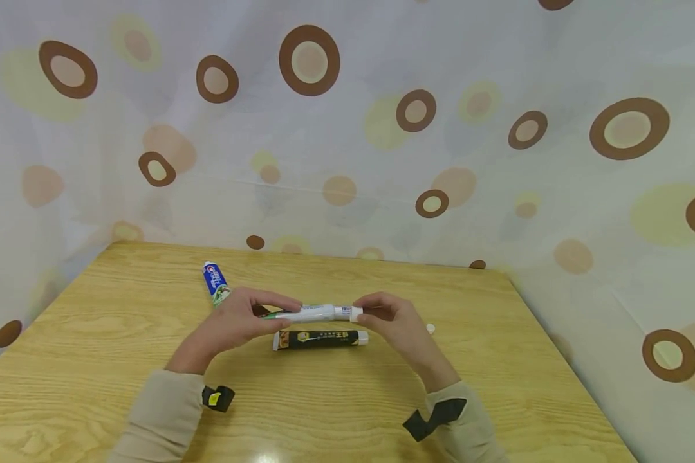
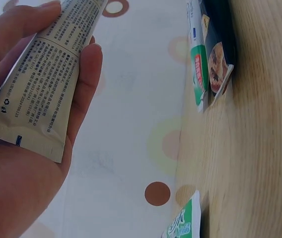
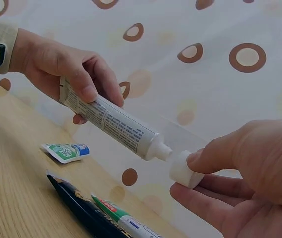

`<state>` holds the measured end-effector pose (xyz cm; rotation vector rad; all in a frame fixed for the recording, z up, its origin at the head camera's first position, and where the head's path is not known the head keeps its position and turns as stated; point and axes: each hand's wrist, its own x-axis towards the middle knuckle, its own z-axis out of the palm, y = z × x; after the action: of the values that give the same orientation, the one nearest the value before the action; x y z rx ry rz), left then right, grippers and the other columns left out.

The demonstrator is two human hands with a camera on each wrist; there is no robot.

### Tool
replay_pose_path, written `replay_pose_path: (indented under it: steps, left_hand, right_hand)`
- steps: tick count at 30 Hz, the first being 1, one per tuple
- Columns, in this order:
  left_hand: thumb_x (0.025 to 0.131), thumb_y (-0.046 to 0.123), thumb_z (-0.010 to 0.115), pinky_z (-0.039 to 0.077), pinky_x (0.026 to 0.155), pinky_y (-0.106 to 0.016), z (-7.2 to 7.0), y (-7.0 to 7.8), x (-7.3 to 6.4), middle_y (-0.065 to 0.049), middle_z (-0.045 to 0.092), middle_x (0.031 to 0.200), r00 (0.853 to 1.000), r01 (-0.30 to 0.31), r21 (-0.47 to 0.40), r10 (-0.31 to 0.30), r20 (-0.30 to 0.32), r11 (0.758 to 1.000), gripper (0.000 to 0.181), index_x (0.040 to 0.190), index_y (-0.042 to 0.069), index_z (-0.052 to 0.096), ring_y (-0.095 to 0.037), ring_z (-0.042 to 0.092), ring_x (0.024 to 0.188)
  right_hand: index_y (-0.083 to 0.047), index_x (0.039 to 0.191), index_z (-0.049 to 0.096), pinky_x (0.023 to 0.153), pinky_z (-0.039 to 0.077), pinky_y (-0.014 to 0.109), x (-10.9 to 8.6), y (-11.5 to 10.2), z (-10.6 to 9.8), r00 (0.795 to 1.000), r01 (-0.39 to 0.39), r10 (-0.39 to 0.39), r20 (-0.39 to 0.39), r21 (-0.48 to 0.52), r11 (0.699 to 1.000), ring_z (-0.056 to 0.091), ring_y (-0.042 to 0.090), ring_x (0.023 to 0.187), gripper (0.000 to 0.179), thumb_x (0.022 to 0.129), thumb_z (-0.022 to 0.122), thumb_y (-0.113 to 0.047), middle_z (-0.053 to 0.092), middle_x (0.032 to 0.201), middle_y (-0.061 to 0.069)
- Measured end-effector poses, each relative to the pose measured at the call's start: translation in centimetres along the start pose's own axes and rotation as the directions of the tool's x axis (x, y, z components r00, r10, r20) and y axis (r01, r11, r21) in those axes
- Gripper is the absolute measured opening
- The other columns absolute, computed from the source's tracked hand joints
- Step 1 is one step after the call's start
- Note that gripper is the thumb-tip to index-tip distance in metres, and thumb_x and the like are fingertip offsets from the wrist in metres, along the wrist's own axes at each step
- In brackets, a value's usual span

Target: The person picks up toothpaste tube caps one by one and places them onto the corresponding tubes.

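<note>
My left hand (image 1: 231, 321) holds a white toothpaste tube (image 3: 123, 126) by its flat crimped end, thumb on one side and fingers on the other. Printed small text covers the side of the tube seen in the left wrist view. Between thumb and fingers, my right hand (image 3: 250, 173) pinches a white screw cap (image 3: 183, 171). A narrow gap separates the cap from the tube's bare nozzle (image 3: 165, 151). Below the hands lie a black toothpaste tube (image 1: 324, 339) and a green-and-white tube (image 3: 123, 217), side by side on the table.
A blue-and-green toothpaste tube (image 1: 215, 280) lies farther back at the left, partly behind my left hand. Right of my right hand is a small round white thing (image 1: 430, 328) on the wooden table (image 1: 324, 411). A dotted curtain (image 1: 347, 141) hangs around the table.
</note>
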<state>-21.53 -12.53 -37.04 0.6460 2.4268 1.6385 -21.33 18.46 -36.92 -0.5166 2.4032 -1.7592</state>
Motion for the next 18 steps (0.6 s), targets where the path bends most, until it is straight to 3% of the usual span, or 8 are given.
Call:
replay_pose_path:
  steps: [5, 11, 18]
  left_hand:
    - [0.086, 0.023, 0.079, 0.05, 0.059, -0.026, 0.54, 0.14, 0.23, -0.004, 0.072, 0.118, 1.0, 0.006, -0.011, -0.005, 0.028, 1.0, 0.025, 0.111, 0.025, 0.077, -0.027, 0.068, 0.078]
    - [0.085, 0.022, 0.079, 0.052, 0.06, -0.028, 0.86, 0.28, 0.22, -0.002, 0.072, 0.12, 1.0, -0.005, 0.008, 0.004, 0.03, 1.0, 0.024, 0.108, 0.027, 0.078, -0.021, 0.066, 0.075]
    - [0.086, 0.019, 0.077, 0.053, 0.06, -0.028, 0.92, 0.37, 0.11, -0.008, 0.071, 0.12, 0.998, -0.041, -0.011, 0.041, 0.046, 0.999, 0.024, 0.11, 0.021, 0.078, -0.018, 0.066, 0.073]
  right_hand:
    - [-0.007, 0.118, 0.067, 0.089, 0.053, 0.028, 0.06, -0.15, 0.49, 1.0, -0.01, 0.009, 0.022, 0.013, 1.0, 0.066, 0.018, 0.106, 0.026, 0.094, 0.069, -0.015, 0.066, 0.121, 0.014]
    - [-0.007, 0.118, 0.066, 0.09, 0.052, 0.028, 0.15, -0.16, 0.72, 0.998, -0.006, 0.005, 0.068, 0.016, 1.0, 0.065, 0.018, 0.106, 0.025, 0.094, 0.068, -0.015, 0.064, 0.123, 0.014]
    - [0.0, 0.123, 0.06, 0.096, 0.053, 0.046, 0.06, -0.02, 0.33, 0.985, -0.003, -0.014, 0.172, 0.102, 0.995, 0.067, 0.025, 0.109, 0.03, 0.099, 0.062, -0.017, 0.057, 0.13, 0.022]
